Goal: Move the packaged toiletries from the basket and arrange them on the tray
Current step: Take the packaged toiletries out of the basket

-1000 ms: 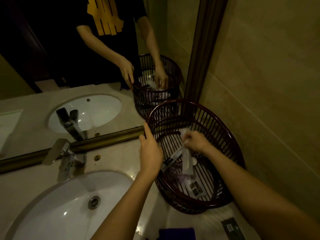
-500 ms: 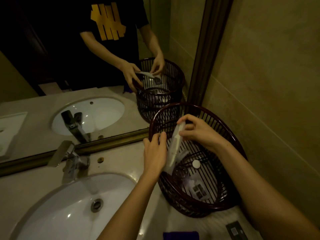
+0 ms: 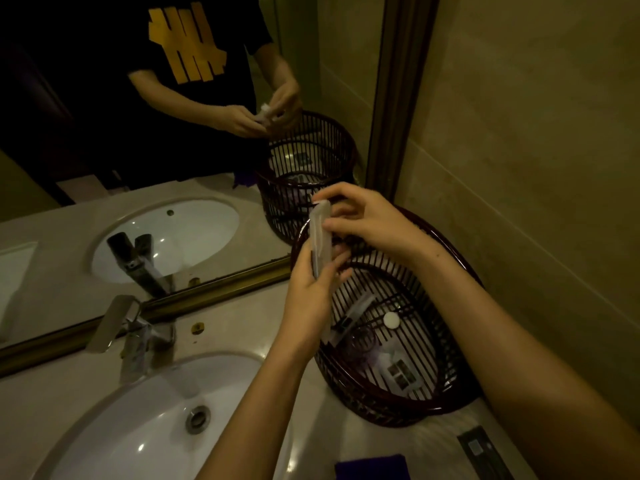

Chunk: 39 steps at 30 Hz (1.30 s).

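Observation:
A dark slatted basket stands on the counter against the right wall. Above its left rim I hold a long pale packaged toiletry upright. My left hand grips its lower part and my right hand pinches its top. Down in the basket lie a flat clear packet, a small white round item, a clear purple cup and a white sachet with dark squares. The tray is not clearly in view.
A white sink with a chrome tap fills the left of the counter. The mirror behind reflects the person, sink and basket. A dark flat packet and a purple cloth lie at the counter's front edge.
My right hand lifted the long packet out of the basket, and my left hand left the rim and took hold of its lower end. Both hands have risen above the rim.

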Available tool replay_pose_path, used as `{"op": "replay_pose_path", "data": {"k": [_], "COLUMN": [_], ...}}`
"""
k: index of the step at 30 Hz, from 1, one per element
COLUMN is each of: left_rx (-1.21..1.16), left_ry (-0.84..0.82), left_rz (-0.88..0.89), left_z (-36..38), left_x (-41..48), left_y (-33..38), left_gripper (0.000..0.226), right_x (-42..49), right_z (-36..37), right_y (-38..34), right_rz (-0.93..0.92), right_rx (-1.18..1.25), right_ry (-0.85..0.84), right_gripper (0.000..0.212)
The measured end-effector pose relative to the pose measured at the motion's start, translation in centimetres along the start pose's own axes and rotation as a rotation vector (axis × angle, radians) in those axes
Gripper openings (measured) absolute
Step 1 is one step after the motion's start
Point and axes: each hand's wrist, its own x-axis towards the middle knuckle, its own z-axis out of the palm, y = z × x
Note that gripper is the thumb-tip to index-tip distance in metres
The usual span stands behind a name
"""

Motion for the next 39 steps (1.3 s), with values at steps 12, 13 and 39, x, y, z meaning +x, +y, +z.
{"op": "replay_pose_path", "data": {"k": [12,13,39], "left_rx": [-0.625,-0.644,-0.971], "left_ry": [0.029,0.035,0.044], "left_rz": [-0.266,-0.258,-0.467], "left_z": [0.0,-0.2,-1.0], "left_x": [0.1,0.2,1.1], "left_y": [-2.0,-2.0,-2.3], "left_gripper": [0.058,0.056,0.05], "right_x": [0.5,0.3,-2.1], "right_z": [0.6,1.1,-3.6], "right_y": [17.0,18.2,0.4], "right_rz": [0.747,0.794,0.089], "right_rx": [-0.536,-0.574,-0.51], "right_ry": [-0.083,-0.159,0.557], "right_gripper": [0.031,0.039,0.018]}}
